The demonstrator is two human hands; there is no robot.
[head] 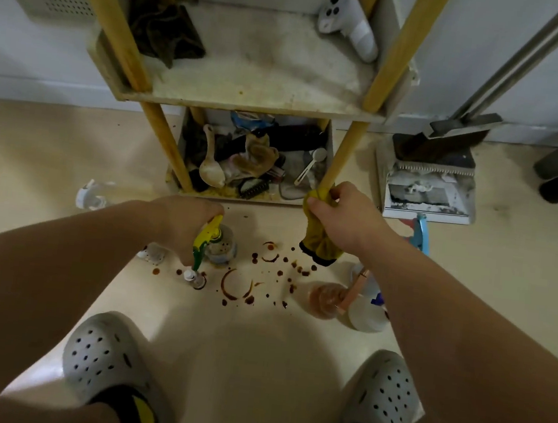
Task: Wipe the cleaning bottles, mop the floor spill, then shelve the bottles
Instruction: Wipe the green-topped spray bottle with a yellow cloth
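left hand [183,225] wraps around yellow spray bottle [211,235] at 10 o'clock of brown spill [264,277] | right hand [342,214] squeezes yellow cloth [317,241] at 2 o'clock of it

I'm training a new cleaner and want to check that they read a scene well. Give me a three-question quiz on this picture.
1. True or false: the right hand holds a yellow cloth.
2. What does the left hand grip? A) a dustpan B) a spray bottle C) a spoon
3. Fill in: the brown spill lies on the ____.

Key: 1 true; 2 B; 3 floor.
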